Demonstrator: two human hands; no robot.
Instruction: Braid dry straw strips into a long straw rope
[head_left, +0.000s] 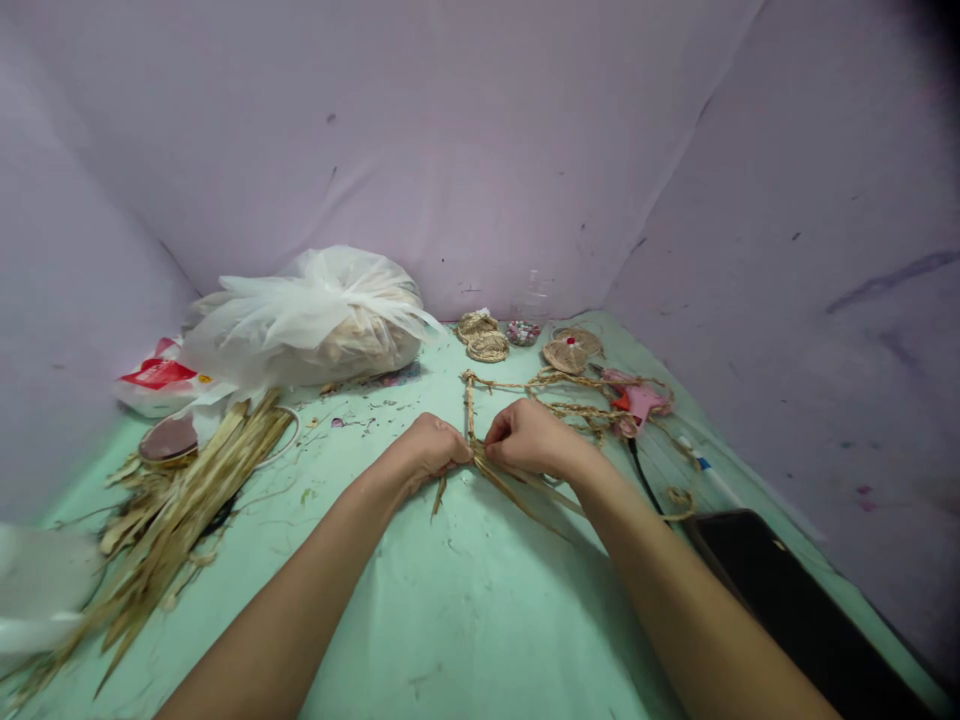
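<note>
A braided cord of dried plant fibre (470,408) runs up from between my hands, bends at a knot and trails off to the right in loose coils. My left hand (435,445) is closed, its thumb and fingers pinching the cord's lower end. Close beside it, my right hand (529,437) pinches the fibre strands at the same spot. Loose flat strands (525,505) fan out below the fingers toward the right. A short frayed end (439,497) hangs under my left hand.
Left lie a bundle of dried stalks (199,500), a round tin (169,440) and a stuffed white plastic bag (315,315). Woven coasters (574,350) and a bead jar (523,332) stand at the back. Right are a pink glue gun (641,400) and a black phone-like slab (795,600).
</note>
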